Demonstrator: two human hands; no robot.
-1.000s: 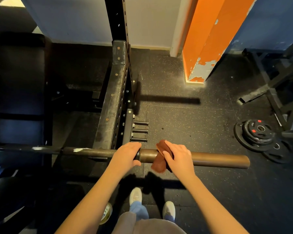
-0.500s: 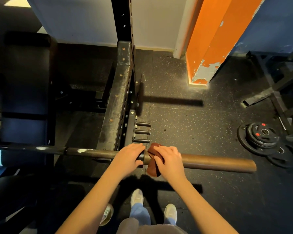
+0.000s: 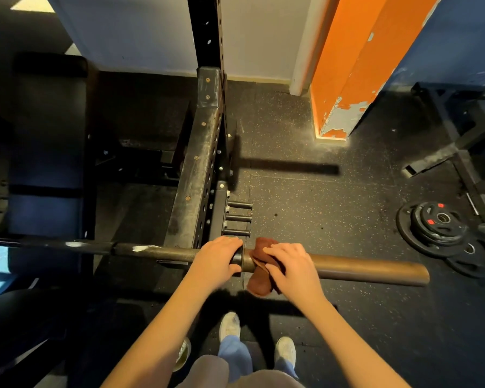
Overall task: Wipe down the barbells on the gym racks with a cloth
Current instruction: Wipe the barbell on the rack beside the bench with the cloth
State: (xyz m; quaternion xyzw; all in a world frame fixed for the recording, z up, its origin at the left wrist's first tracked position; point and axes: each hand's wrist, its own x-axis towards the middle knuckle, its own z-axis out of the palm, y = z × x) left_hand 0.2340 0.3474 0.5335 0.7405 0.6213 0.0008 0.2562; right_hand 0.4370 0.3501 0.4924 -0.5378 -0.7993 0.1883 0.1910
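A: So, where is the barbell [image 3: 361, 268] found?
B: It is laid flat across the front of the black rack [image 3: 199, 169]. Its thick brown end is stuck out past the rack's right side, over the floor [image 3: 319, 197].
A: How is the left hand [image 3: 217, 260] kept?
B: It is wrapped around the barbell, right at the ring where the thin part meets the thick end.
A: And the right hand [image 3: 289, 266]?
B: It is curled over the brown cloth [image 3: 259, 278]. The cloth is pressed onto the thick end, just beside the left hand. Part of the cloth is draped over the top of the bar, and part is left hanging below it.
A: What is seen on the rack's right side?
B: Three short pegs [image 3: 238, 218] are fixed there, just behind the left hand.
A: What is seen on the floor?
B: Black weight plates [image 3: 434, 228] are stacked past the barbell's thick end. An orange pillar [image 3: 356, 65] with chipped paint is stood farther back.
A: And on the left?
B: A dark padded bench [image 3: 48, 152] is set beyond the thin part of the bar.
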